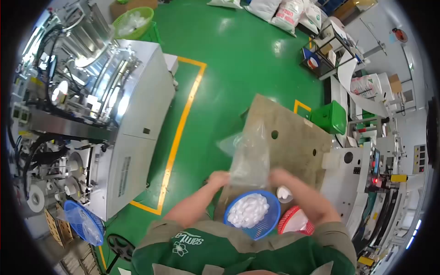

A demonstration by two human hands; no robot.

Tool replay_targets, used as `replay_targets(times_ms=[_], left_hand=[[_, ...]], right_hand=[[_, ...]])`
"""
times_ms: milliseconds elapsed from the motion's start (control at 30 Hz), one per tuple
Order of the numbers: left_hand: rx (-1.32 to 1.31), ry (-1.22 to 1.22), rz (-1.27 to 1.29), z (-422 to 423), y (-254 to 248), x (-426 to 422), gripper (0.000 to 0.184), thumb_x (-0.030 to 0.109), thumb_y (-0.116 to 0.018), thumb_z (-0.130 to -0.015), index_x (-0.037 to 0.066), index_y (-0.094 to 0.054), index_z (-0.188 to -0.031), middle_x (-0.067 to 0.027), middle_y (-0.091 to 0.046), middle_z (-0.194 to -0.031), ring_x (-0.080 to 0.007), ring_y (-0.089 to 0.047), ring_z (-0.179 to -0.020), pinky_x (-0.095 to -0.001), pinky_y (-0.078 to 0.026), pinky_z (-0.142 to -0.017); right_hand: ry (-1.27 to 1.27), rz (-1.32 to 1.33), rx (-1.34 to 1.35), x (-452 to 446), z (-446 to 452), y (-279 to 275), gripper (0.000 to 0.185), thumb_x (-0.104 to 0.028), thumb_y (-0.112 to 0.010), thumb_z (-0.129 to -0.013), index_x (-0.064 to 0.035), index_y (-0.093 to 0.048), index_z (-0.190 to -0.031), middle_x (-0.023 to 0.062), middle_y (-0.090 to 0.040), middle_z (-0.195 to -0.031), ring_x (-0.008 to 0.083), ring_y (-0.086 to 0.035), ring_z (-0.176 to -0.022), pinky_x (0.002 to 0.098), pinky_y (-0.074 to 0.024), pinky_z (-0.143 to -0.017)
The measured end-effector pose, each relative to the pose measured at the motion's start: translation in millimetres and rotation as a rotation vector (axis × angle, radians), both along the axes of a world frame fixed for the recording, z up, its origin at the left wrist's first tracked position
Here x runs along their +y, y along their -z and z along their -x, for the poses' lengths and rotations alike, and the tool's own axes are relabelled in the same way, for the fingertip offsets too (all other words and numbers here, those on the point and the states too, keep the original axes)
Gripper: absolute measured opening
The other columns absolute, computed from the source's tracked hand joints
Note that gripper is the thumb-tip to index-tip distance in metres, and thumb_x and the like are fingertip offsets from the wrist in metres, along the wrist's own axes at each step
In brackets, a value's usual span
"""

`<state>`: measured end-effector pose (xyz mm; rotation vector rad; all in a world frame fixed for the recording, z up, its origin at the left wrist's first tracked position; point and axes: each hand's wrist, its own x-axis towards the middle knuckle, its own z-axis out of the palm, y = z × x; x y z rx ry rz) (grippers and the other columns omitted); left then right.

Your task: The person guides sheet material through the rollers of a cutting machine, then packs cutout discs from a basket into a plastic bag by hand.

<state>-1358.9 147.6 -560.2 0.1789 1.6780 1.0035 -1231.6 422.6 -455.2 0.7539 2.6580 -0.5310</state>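
Observation:
A large clear plastic bag (250,160) is spread between my two hands over the worktable (284,123). My left hand (219,178) is closed at the bag's left edge. On the bag's right edge is my right hand (278,176), its fingers blurred. Just below the bag, close to my body, a blue basket (275,213) holds many small white pieces (249,211). To its right are a small container with white pieces (284,194) and a red basket (295,221) with whitish plastic inside.
A large white machine (137,123) stands at the left, with a blue basket (85,222) near its base. More machinery (348,178) borders the table's right side. A green bin (330,118) sits beyond the table, and white sacks (288,16) lie at the back.

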Motion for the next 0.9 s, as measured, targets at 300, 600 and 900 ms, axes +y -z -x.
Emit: replay_targets(times_ms=[300, 600, 900], left_hand=[[-0.296, -0.364, -0.191, 31.7, 53.0, 148.2, 0.032, 0.026, -0.068, -0.088, 0.004, -0.067, -0.111, -0.0042, -0.065, -0.085, -0.0157, -0.056, -0.056, -0.0314, -0.049, -0.053], [0.100, -0.216, -0.384, -121.4, 138.4, 127.6, 0.014, 0.010, -0.065, -0.090, 0.000, -0.070, -0.099, -0.0089, -0.066, -0.116, -0.0172, -0.064, -0.101, -0.0304, -0.050, -0.092], [0.254, 0.343, -0.536, -221.5, 222.8, 46.9, 0.020, 0.010, -0.068, -0.084, 0.006, -0.067, -0.103, -0.0144, -0.066, -0.110, -0.0286, -0.062, -0.104, -0.0361, -0.049, -0.090]], right_hand=[[0.998, 0.516, 0.013, 99.5, -69.1, 55.4, 0.020, -0.020, -0.066, -0.090, -0.0060, -0.067, -0.104, 0.0040, -0.063, -0.071, 0.0139, -0.063, -0.064, 0.0279, -0.0499, -0.058], [0.369, 0.062, 0.299, 91.1, -175.8, 131.3, 0.019, -0.015, -0.069, -0.087, -0.0037, -0.065, -0.101, 0.0097, -0.065, -0.106, 0.0198, -0.063, -0.097, 0.0289, -0.0491, -0.087], [0.353, 0.396, 0.011, -22.1, -373.5, 286.3, 0.035, -0.023, -0.064, -0.090, -0.0043, -0.054, -0.118, 0.0224, -0.061, -0.115, 0.0403, -0.060, -0.104, 0.0425, -0.0493, -0.086]])
